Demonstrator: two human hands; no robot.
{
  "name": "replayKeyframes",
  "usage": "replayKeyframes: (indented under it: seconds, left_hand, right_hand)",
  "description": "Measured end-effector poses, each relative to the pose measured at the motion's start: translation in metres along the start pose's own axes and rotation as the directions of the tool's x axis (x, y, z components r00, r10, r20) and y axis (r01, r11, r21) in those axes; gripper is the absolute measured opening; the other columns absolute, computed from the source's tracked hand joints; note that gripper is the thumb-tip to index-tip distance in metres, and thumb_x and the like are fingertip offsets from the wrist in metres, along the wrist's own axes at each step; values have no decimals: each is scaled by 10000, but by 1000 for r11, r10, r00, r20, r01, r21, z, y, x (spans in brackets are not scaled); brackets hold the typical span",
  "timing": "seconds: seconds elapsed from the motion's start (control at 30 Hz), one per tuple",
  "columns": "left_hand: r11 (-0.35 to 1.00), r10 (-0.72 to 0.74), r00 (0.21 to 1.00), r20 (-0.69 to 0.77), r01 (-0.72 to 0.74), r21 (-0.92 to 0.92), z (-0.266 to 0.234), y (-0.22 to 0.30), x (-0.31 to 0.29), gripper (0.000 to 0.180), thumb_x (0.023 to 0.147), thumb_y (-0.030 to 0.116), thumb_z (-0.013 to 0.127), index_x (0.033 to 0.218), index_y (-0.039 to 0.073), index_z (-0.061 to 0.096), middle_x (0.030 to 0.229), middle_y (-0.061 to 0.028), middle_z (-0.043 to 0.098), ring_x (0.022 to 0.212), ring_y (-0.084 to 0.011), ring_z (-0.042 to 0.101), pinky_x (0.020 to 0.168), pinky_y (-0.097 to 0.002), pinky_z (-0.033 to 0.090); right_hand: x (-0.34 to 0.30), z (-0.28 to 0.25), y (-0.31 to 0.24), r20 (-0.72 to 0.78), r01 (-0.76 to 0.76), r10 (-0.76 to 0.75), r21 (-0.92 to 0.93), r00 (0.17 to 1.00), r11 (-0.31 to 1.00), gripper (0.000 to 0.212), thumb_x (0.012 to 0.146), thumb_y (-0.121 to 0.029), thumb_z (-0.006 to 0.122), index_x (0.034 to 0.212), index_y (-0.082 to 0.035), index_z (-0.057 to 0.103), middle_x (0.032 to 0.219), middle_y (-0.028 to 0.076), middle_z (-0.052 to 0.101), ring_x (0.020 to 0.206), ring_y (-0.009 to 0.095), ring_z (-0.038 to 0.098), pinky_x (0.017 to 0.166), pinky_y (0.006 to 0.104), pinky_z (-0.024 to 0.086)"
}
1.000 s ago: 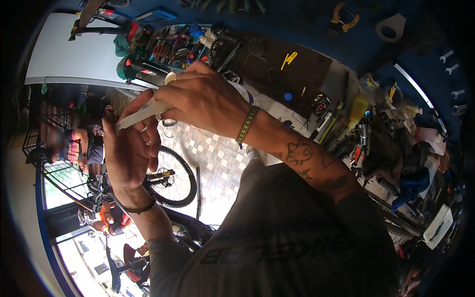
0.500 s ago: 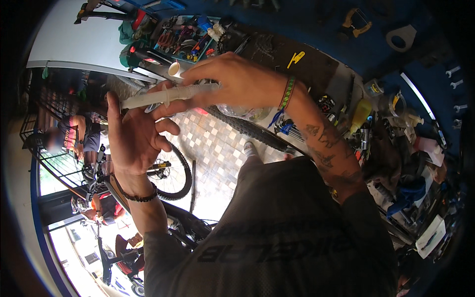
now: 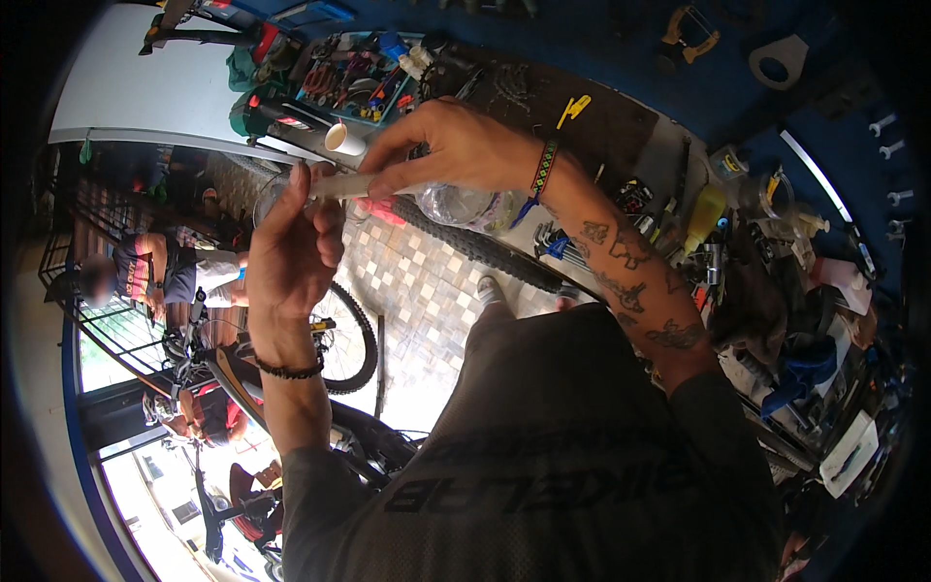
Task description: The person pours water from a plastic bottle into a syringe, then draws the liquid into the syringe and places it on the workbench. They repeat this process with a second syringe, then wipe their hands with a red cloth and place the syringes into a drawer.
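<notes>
A cluttered workbench (image 3: 599,124) stretches above and to the right of the knobby-tyred bicycle wheel (image 3: 370,349) in this view. Above that wheel, the person's right hand (image 3: 436,150) grips one end of a translucent plastic syringe (image 3: 339,186) between thumb and fingers, while the left hand (image 3: 301,257), its lower fingers curled, pinches the other end. Higher above the wheel, just beyond the syringe, sits a white cup (image 3: 341,139).

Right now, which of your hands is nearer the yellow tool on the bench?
Right. In this view, the right hand is left of the yellow tool, its wrist just below it; the left hand is farther left and lower.
</notes>
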State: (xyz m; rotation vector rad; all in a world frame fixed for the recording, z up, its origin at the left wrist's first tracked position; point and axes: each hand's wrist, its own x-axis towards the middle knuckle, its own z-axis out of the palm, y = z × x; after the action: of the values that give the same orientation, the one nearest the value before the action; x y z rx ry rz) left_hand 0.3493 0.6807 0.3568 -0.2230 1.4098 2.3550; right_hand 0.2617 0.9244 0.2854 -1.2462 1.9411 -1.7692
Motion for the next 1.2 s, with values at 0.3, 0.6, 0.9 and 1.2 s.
replayKeyframes:
  seconds: [0.3, 0.6, 0.9, 1.2]
  left_hand:
    - [978, 119, 984, -134, -93, 187, 6, -15, 8, 358, 1085, 369, 643, 1215, 36, 665, 746, -26, 624, 529, -101, 569, 449, -201, 459]
    - [898, 212, 972, -97, -155, 413, 8, -26, 10, 395, 1111, 375, 587, 1291, 27, 638, 724, -28, 620, 515, -104, 583, 431, -206, 457]
    - [880, 368, 923, -107, -309, 359, -6, -21, 2, 423, 1111, 351, 586, 1324, -12, 627, 718, -60, 632, 533, -126, 580, 454, -238, 470]
    - [899, 427, 880, -207, -438, -12, -91, -38, -28, 439, 1153, 371, 502, 1397, 16, 584, 823, -42, 613, 639, -92, 533, 504, -222, 445]
  right_hand:
    - [-6, 3, 4, -69, 2, -18, -227, 997, 974, 371, 988, -354, 747, 1213, -59, 770, 1130, 124, 791, 1071, 240, 754, 961, 385, 547]
    - [-52, 7, 42, -340, -33, 2, -83, 940, 996, 448, 1019, -335, 718, 1378, -70, 676, 1340, 137, 699, 1251, 267, 676, 1077, 384, 514]
    - [-69, 65, 80, -443, -139, -12, -307, 897, 941, 659, 979, -415, 744, 1554, -166, 540, 1629, 126, 447, 1484, 357, 459, 1246, 465, 349]
    - [-63, 76, 65, -553, -168, -66, -362, 830, 917, 643, 811, -323, 893, 1371, -126, 644, 1452, 158, 525, 1343, 381, 561, 1126, 469, 475]
